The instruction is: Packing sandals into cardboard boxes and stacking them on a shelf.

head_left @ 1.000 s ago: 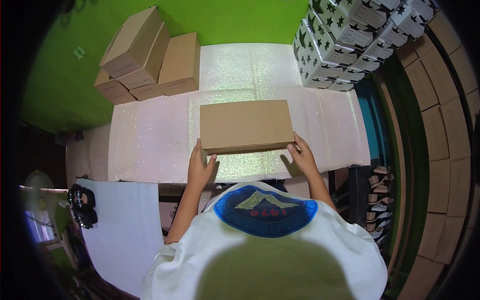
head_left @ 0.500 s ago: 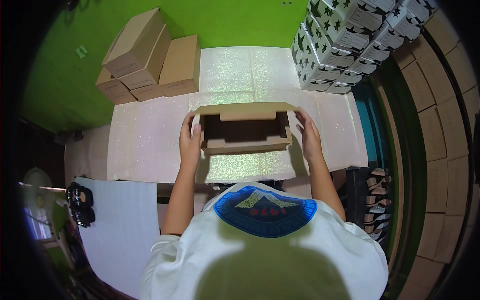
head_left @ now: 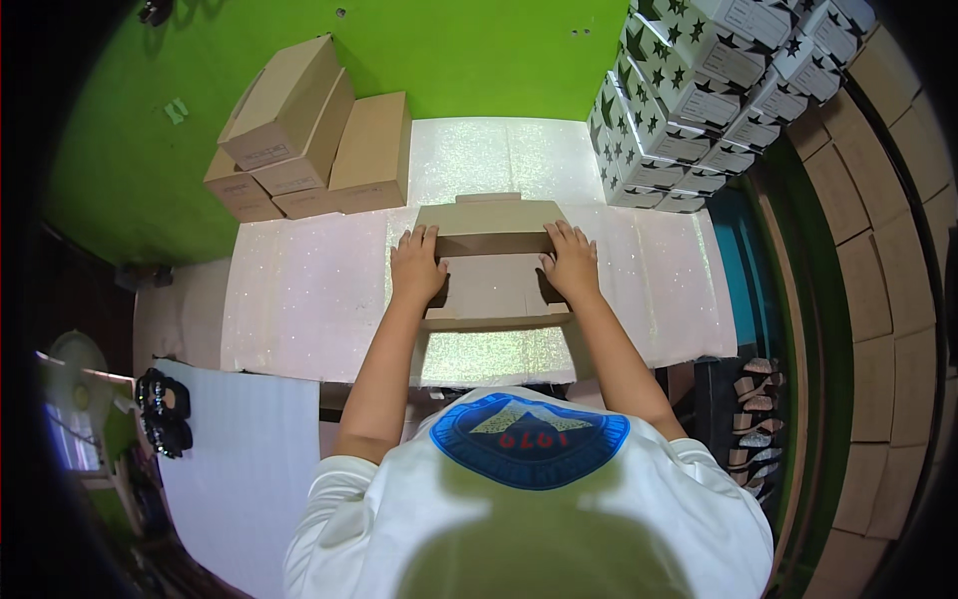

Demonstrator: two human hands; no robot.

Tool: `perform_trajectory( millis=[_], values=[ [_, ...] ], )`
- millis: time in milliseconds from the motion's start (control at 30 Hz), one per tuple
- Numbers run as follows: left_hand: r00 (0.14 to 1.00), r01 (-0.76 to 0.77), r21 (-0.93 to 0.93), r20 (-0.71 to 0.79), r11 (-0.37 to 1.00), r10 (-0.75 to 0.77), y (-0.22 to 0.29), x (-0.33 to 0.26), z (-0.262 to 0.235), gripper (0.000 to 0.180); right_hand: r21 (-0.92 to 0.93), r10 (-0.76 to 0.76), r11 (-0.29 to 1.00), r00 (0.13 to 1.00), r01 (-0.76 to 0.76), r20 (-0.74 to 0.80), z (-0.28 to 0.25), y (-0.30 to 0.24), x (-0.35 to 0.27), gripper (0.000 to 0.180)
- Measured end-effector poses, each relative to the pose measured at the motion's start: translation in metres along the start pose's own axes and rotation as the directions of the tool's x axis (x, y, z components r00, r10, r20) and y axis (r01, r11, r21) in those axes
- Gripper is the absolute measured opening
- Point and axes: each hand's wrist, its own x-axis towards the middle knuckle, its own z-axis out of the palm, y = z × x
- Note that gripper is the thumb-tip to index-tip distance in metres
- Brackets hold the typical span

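Observation:
A brown cardboard box (head_left: 491, 288) lies in front of me on the shiny, pale table cover (head_left: 289, 299). Its lid (head_left: 489, 218) tilts back toward the green wall, with the tuck flap at the far edge, so the inside shows. My left hand (head_left: 417, 268) grips the box's left wall, fingers over the far left corner and thumb turned inward. At the right wall my right hand (head_left: 573, 266) grips in the same way. Nothing shows inside the box apart from its bare cardboard and dark side shadows.
Several brown boxes (head_left: 367, 150) are stacked at the back left. White boxes with black stars (head_left: 669, 120) rise at the back right. More brown cartons (head_left: 868, 280) line the right side. Black shoes (head_left: 165, 411) rest on a white surface (head_left: 239, 449) at the left.
The lid has swung back toward the wall, and its flap no longer hangs over the opening. Both hands have moved inward onto the box's side walls.

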Motion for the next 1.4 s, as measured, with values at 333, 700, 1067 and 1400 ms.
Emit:
perform_trajectory(
  millis=[333,700,1067,1400],
  values=[
    [0.992,-0.057,0.013,-0.109,0.998,0.058,-0.006,0.001,0.013,0.052,0.014,0.002,1.000,0.998,-0.001,-0.071,0.002,0.000,0.000,0.047],
    [0.946,0.049,-0.868,-0.118,0.494,-0.301,-0.055,-0.004,0.021,0.036,0.793,0.388,0.572,0.921,-0.210,-0.036,0.007,0.045,-0.004,0.036],
    [0.976,0.216,-0.327,0.102,0.920,-0.193,-0.036,-0.037,-0.003,0.067,0.386,0.243,0.881,0.962,-0.274,0.127,0.010,0.025,-0.026,0.066],
    [0.882,0.467,-0.852,0.468,0.236,-0.055,-0.047,-0.038,-0.005,0.077,0.754,0.224,0.312,0.816,-0.578,0.533,-0.018,0.019,-0.025,0.074]
  ],
)
